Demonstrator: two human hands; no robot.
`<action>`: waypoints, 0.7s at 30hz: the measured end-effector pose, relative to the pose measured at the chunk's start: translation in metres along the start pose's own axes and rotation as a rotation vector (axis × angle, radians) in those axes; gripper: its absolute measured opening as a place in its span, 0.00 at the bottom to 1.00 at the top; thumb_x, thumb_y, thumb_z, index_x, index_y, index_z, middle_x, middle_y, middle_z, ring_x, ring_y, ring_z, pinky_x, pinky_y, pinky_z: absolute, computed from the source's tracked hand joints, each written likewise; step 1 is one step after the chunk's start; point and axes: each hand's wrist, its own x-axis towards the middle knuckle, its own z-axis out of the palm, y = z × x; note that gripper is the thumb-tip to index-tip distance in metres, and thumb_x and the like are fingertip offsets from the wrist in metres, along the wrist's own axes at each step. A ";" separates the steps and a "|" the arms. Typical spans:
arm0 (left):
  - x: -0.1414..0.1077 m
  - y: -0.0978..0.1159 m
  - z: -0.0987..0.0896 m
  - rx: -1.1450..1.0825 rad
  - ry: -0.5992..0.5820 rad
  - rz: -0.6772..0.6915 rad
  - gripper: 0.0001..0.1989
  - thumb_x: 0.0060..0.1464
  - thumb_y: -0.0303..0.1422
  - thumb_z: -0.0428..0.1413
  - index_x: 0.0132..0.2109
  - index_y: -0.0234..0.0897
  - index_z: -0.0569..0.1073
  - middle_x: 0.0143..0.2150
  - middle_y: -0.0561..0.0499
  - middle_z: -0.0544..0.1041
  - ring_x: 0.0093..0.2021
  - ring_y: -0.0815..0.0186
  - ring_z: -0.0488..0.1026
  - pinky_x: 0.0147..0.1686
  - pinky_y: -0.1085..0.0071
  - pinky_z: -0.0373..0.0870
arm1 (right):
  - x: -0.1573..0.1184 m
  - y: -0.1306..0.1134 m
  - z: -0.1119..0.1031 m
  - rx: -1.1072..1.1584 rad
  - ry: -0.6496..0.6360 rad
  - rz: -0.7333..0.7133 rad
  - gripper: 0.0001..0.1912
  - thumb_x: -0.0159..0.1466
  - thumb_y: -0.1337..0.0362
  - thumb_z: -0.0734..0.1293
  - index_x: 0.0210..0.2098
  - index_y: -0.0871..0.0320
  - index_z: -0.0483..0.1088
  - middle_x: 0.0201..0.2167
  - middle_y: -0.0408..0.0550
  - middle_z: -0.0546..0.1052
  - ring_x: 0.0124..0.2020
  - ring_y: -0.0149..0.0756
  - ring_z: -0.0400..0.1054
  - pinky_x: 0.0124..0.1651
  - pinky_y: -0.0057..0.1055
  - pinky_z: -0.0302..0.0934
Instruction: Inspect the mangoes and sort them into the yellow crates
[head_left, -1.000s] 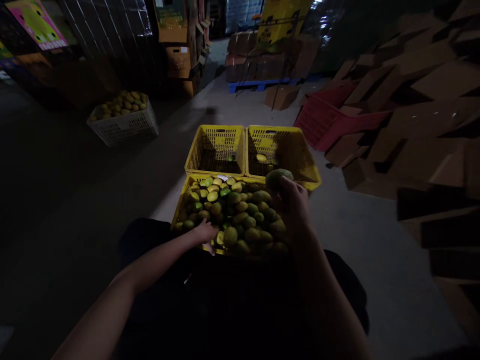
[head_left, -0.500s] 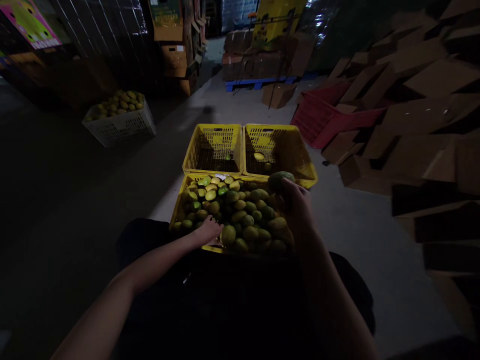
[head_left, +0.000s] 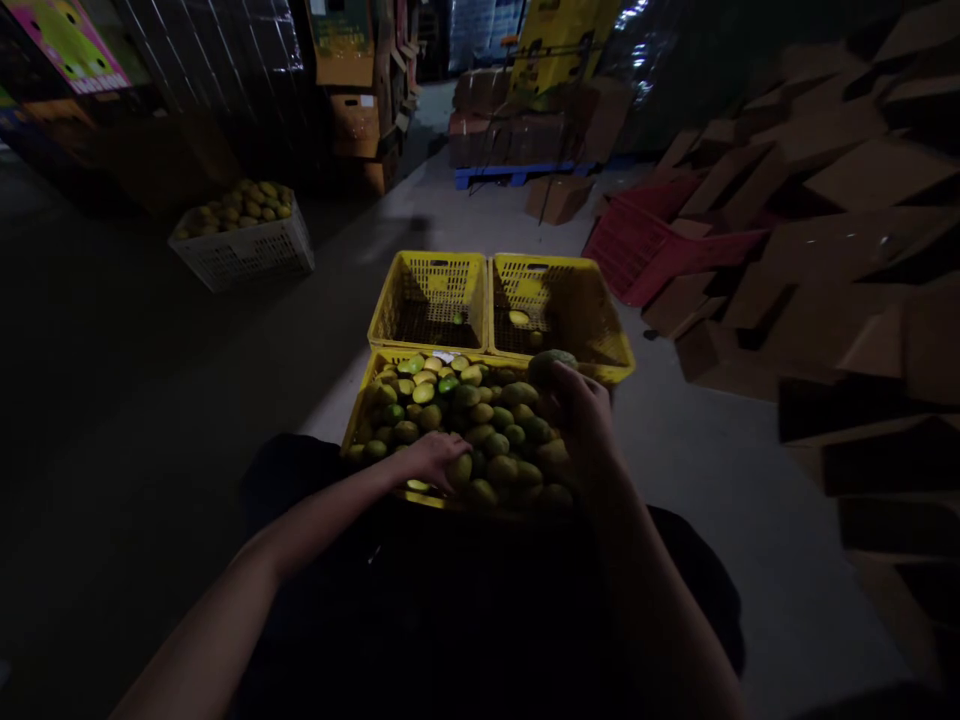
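Note:
A yellow crate point(head_left: 358, 415) full of green and yellowish mangoes stands close in front of my knees. My left hand point(head_left: 433, 458) is at its near side, its fingers curled round a rounded mango point(head_left: 460, 472) that rests among the others. Over the crate's right far corner, my right hand point(head_left: 586, 408) grips a large dark green mango point(head_left: 551, 364) from its right end. The mango is held up above the pile. Shadow hides part of the fruit on the right.
Beyond the full crate, a left yellow crate point(head_left: 375, 308) and a right yellow crate point(head_left: 616, 322) hold a few fruits. A white crate point(head_left: 255, 252) of mangoes is at left. A red crate point(head_left: 634, 245) and flattened cardboard boxes point(head_left: 847, 250) lie at right.
My left hand has moved right and closed round a mango in the near part of the crate. My right hand, with the dark green mango, has shifted slightly left and lower.

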 end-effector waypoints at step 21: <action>-0.006 0.043 -0.116 -1.891 0.470 -0.409 0.30 0.55 0.56 0.45 0.37 0.31 0.71 0.24 0.46 0.75 0.17 0.71 0.67 0.15 0.77 0.61 | -0.015 0.023 0.049 -0.190 -0.305 -0.128 0.18 0.50 0.50 0.72 0.22 0.57 0.65 0.11 0.34 0.58 0.12 0.23 0.48 0.14 0.24 0.40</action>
